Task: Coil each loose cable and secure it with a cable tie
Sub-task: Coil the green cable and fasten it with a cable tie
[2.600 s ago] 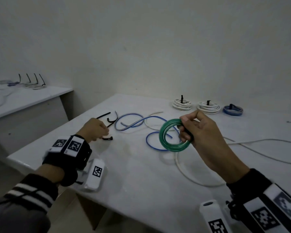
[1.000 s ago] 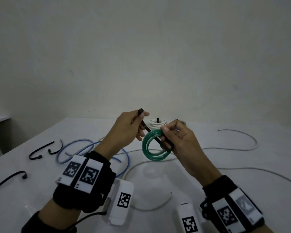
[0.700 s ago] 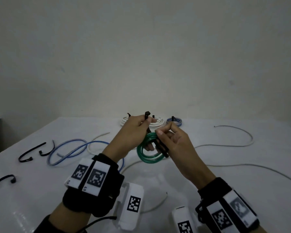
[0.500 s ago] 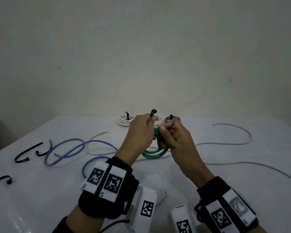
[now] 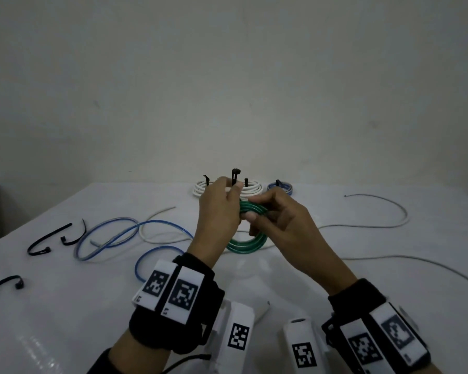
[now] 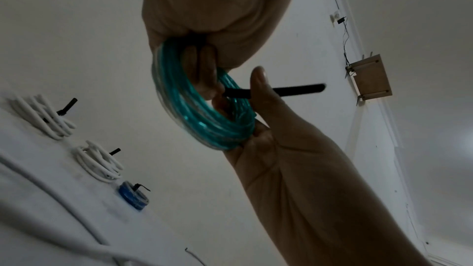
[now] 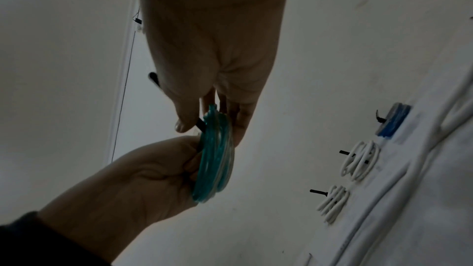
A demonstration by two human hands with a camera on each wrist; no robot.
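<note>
The green cable coil [image 5: 247,240] is hanging in mid-air between both hands, just above the near middle of the white table [image 5: 65,306], and the black cable tie [image 5: 234,177] is going round its upper strands. The left hand [image 5: 220,209] is curling its fingers over the top of the coil and pinching the tie, whose head end is poking up above the knuckles; the left wrist view is showing the strap [image 6: 297,90] running flat across the bundle and out past a thumb. The right hand [image 5: 284,225] is gripping the coil too, fingers wrapped through the ring and pressing the strands together beside the tie. Whether the tail has entered the head yet I cannot tell, the fingers are covering that spot. By my reckoning the wrap is in hand but the lock is not made. Doing it well means keeping every turn bunched tight under the right fingers so none is slipping out, steering the tail squarely into the head, then pulling snug without crushing the cable. At the far edge three finished bundles are sitting in a row: two white coils [image 5: 200,188] and a blue coil [image 5: 281,187], each with its tie sticking up. A loose blue cable [image 5: 114,233] and long white cables [image 5: 384,225] are waiting on the table, with spare black ties [image 5: 48,240] lying at the near left.
</note>
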